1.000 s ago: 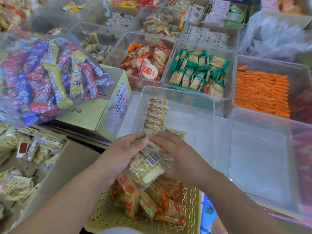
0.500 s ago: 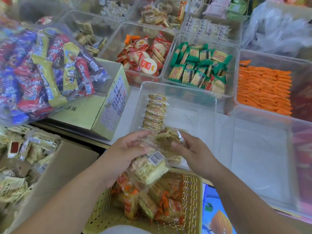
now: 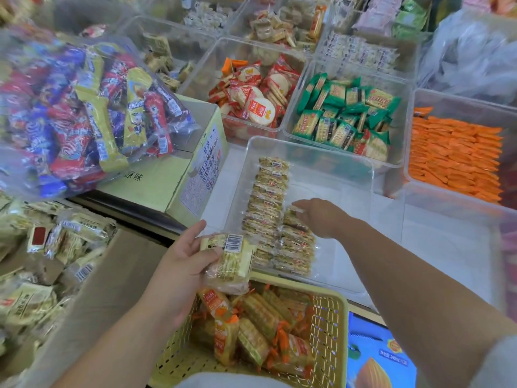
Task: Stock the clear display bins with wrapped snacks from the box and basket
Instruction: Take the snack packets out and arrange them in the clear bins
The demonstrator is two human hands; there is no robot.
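Head view, right hand: the right hand [image 3: 321, 218] is out over the clear display bin [image 3: 349, 169] now, fingers down on a wrapped cracker pack [image 3: 292, 215] at the top of the short second row. Half a second ago it was back near the bin's front edge beside the left hand, pinching that pack.
Right grip: fingertips are pressed on the pack; whether they pinch it or have let go, I cannot tell.
Left hand: the left hand [image 3: 186, 257] hovers above the yellow basket [image 3: 331, 317], fingers curled around a stack of wrapped packs [image 3: 232, 260], barcode label facing up. The grip is closed on the stack, as in the earlier frames.
Bin contents: one long row of cracker packs [image 3: 268, 197] runs front to back along the bin's left part; a shorter second row [image 3: 296, 247] sits just beside it on the right, touching it. The rest of the bin floor is bare.
Basket: orange-and-yellow wrapped snacks [image 3: 251, 331] lie in a heap inside, under the left hand.
Box: the cardboard box [image 3: 112, 275] at lower left holds pale wrapped packs [image 3: 56, 247].
Around: a bag of mixed bars [image 3: 84, 107] rests on a pale green carton [image 3: 167, 186]; beyond the bin stand bins of red rice crackers [image 3: 257, 96], green packs [image 3: 344, 113] and orange packs [image 3: 453, 155].
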